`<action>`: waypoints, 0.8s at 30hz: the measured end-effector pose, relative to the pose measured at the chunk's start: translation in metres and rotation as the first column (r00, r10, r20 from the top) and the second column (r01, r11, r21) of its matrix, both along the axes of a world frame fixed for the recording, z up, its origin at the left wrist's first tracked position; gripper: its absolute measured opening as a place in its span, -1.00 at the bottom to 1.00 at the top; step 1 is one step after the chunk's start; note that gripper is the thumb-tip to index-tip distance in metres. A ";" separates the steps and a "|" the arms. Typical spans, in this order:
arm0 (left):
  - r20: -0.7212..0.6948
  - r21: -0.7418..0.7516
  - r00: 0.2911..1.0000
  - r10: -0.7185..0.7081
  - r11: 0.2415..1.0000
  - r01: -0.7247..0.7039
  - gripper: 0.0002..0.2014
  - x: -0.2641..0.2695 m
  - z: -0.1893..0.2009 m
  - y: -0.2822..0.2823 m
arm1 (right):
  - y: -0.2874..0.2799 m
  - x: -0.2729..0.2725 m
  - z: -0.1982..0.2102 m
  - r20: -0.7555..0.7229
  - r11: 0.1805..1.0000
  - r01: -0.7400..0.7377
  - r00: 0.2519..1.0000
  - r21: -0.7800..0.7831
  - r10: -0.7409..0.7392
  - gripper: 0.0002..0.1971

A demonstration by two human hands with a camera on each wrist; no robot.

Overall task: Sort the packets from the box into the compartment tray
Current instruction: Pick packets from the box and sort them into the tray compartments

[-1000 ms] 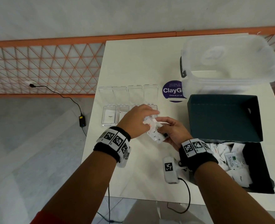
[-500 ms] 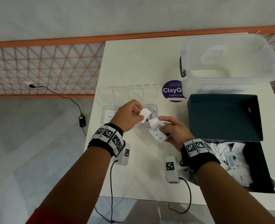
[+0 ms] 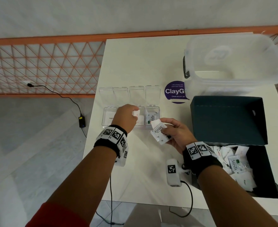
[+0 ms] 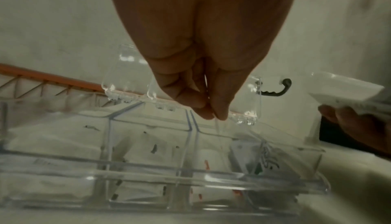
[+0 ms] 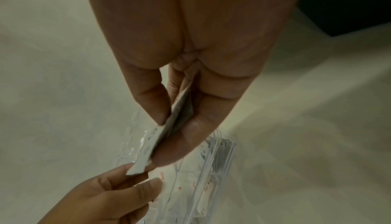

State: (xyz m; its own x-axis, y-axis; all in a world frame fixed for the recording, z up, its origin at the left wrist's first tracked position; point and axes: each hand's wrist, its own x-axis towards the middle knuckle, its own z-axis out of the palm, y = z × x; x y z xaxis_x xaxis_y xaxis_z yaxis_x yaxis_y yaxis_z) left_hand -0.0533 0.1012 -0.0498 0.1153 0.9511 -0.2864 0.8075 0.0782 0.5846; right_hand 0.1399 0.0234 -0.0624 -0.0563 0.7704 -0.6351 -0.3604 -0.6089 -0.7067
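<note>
one white surface [image 3: 139,63] carries everything here. at its far right stands a big translucent storage tub [image 3: 233,63], and in front of that a dark box [image 3: 228,118] with its lid stood up, a heap of loose packets [image 3: 234,163] lying in its open bottom. left of the box sits the clear compartment tray [image 3: 153,110], four lids flipped back; a sugar packet lies in the leftmost compartment and a stevia packet in the rightmost. the left hand [image 3: 126,117] hovers over the middle compartments, fingers [image 4: 220,109] curled together and pinching a small white packet [image 3: 136,113] by its top edge, so the packet hangs from the fingertips toward the third compartment from the left. the right hand [image 3: 175,133] is just beside the tray's near right corner, thumb and fingers [image 5: 152,103] closed on a small stack of stevia packets [image 3: 157,131], whose free ends stick out past the fingertips toward the tray.
</note>
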 end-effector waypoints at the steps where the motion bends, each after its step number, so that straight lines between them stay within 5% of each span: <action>1: -0.023 -0.007 0.999 -0.027 1.000 0.027 -0.64 0.001 -0.001 0.001 | 0.001 0.000 0.000 0.000 1.000 0.001 1.000 0.000 -0.001 -0.66; 6: -0.207 0.047 0.965 -0.162 0.983 0.175 -0.74 0.002 -0.005 0.003 | 0.004 -0.003 0.000 -0.004 1.000 0.004 1.000 -0.004 -0.004 -0.65; 17: -0.372 0.101 0.895 -0.245 0.948 0.302 -0.76 0.003 -0.024 0.005 | 0.007 -0.005 -0.001 -0.011 1.000 0.014 1.000 -0.017 -0.014 -0.66; 24: -0.674 -0.039 0.628 -0.389 0.867 0.496 -0.81 0.009 -0.017 0.010 | 0.010 -0.004 0.001 -0.014 1.000 0.022 1.000 -0.011 -0.022 -0.65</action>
